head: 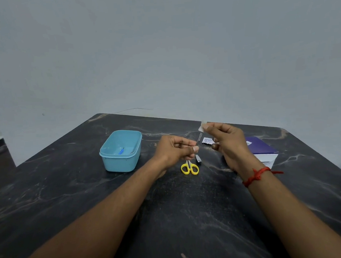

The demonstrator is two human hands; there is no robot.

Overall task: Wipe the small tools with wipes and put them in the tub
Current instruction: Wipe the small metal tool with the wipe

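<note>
Left hand pinches a thin brush, tip up and tilted right. Right hand pinches a wipe just above that tip; contact unclear. On the table: scissors and clipper below my left hand, a sachet between my hands, a box to the right. Tub on the left holds a blue tool.
</note>
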